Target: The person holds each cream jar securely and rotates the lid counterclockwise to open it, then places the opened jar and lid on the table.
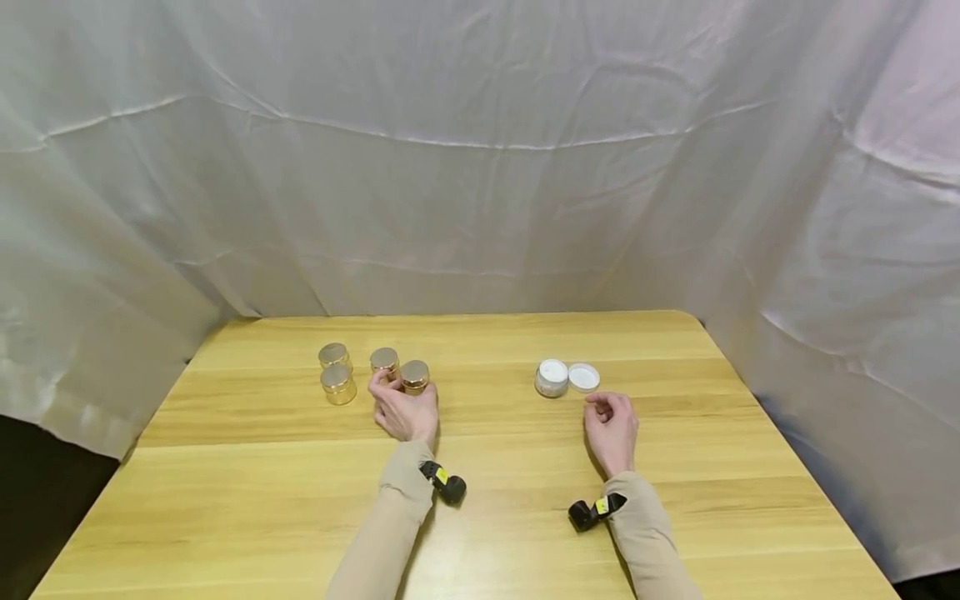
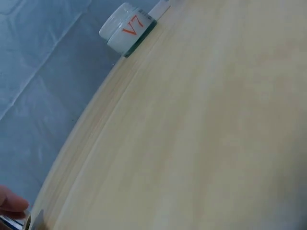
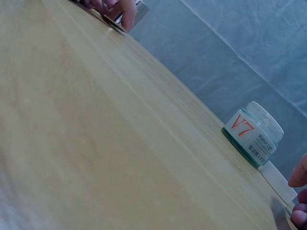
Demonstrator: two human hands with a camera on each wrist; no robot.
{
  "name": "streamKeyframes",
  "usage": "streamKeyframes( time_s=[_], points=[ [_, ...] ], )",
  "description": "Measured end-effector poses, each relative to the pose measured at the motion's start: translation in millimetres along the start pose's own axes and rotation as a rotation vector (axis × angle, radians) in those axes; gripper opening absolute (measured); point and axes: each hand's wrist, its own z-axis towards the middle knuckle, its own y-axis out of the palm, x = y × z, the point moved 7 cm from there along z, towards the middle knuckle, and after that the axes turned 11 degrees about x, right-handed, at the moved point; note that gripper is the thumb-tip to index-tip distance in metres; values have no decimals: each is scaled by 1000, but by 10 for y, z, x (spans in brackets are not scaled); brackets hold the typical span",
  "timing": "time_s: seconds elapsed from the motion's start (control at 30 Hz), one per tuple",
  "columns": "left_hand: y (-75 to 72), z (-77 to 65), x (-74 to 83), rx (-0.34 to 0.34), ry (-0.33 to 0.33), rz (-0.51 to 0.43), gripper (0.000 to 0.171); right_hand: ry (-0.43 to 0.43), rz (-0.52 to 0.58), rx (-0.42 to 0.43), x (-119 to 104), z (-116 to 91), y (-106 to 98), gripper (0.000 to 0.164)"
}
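Note:
My left hand [image 1: 407, 414] is at two gold jars, with curled fingers at the front of the left one [image 1: 385, 358] and the thumb beside the right one [image 1: 415, 373]. Seen from the right wrist, that thumb [image 3: 128, 14] lies against a shiny jar, partly hidden by the hand. My right hand [image 1: 612, 429] holds nothing; its fingers are loosely bent just in front of a white lid [image 1: 583, 377]. Left of the lid stands an uncapped glass jar [image 1: 552, 382] with a white top surface. Its label reads "V7" in red in the right wrist view.
Two more gold jars, one behind [image 1: 333, 355] and one in front [image 1: 338, 385], stand at the left. Everything is on a wooden table [image 1: 495, 467], with a pale curtain [image 1: 480, 208] along its back and sides. Each sleeve carries a black wrist camera [image 1: 450, 487].

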Motion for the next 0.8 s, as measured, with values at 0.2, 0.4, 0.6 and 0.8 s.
streamKeyframes(
  time_s=[0.2, 0.4, 0.6, 0.8],
  points=[
    [-119, -24, -41, -71, -65, -221, 86, 0, -6, -2, 3, 2, 4, 14],
    [-207, -82, -112, -241, -106, -390, 94, -12, 3, -1, 8, 2, -1, 14],
    [-244, -212, -120, -432, -173, -552, 93, -19, 1, 2, 16, 2, 7, 15],
    [-167, -397, -79, -618, -284, -699, 85, -19, 28, 17, 10, 5, -8, 15]
  ],
)
